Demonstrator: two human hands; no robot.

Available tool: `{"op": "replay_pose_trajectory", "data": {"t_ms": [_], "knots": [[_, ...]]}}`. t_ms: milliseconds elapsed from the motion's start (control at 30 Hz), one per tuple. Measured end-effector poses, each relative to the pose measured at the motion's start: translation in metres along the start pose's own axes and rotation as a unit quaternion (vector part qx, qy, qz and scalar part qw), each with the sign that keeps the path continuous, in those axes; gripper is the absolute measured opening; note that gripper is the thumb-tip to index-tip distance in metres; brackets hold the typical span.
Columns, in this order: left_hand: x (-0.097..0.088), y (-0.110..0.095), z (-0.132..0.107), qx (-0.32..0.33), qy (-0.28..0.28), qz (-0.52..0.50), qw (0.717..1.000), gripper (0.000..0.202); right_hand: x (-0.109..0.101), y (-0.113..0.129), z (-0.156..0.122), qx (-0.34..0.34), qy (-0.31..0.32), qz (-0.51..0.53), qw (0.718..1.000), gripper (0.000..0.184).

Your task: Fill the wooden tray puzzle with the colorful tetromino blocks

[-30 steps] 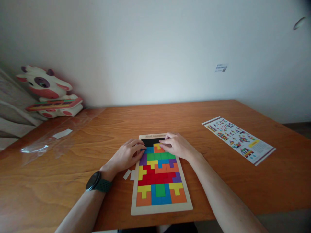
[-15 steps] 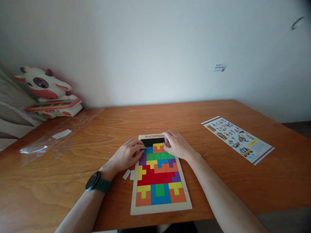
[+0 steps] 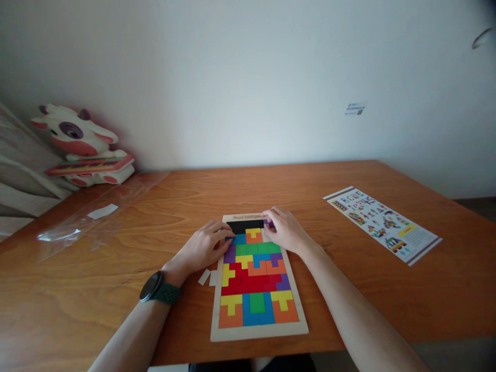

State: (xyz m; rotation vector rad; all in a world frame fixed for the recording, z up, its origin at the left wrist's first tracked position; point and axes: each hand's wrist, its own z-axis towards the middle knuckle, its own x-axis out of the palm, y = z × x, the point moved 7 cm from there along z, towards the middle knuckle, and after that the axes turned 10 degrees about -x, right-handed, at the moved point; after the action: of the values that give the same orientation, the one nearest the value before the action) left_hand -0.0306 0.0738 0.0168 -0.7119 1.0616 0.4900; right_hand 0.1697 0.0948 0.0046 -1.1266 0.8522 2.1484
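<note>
The wooden puzzle board (image 3: 260, 332) lies between the two hands, most of it stretching from them toward the person, filled with coloured pieces. The left hand (image 3: 207, 245) is loosely curled over its left edge, fingertips at a blue piece (image 3: 241, 239); whether it grips, I cannot tell. The right hand (image 3: 287, 230) is at the upper right edge, thumb and forefinger slightly parted by a purple piece (image 3: 266, 223) partly hidden by them; a hold is unclear. A black strip (image 3: 244, 227) lies between both hands' fingertips. White slips (image 3: 204, 277) lie just below the left hand, a plastic bag (image 3: 83, 227) well left of it, a printed sheet (image 3: 382, 225) right of the right hand
</note>
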Motion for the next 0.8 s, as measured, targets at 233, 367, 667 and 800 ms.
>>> {"op": "replay_pose_trajectory", "data": {"t_ms": [233, 367, 667, 800], "knots": [[-0.022, 0.025, -0.003, -0.074, -0.058, 0.067, 0.993, 0.024, -0.007, -0.007, 0.0, 0.017, -0.057, 0.024, 0.998, 0.02], [-0.038, 0.054, -0.013, -0.143, -0.055, 0.137, 0.979, 0.029, -0.011, -0.006, 0.0, 0.018, -0.09, 0.044, 0.995, 0.018], [-0.018, 0.047, -0.011, -0.09, 0.039, 0.036, 0.995, 0.027, -0.013, -0.004, 0.0, 0.013, -0.117, 0.062, 0.991, 0.018], [-0.012, 0.045, -0.008, -0.086, 0.036, 0.006, 0.996, 0.027, -0.02, -0.015, -0.003, 0.06, -0.166, 0.05, 0.983, 0.015]]}}
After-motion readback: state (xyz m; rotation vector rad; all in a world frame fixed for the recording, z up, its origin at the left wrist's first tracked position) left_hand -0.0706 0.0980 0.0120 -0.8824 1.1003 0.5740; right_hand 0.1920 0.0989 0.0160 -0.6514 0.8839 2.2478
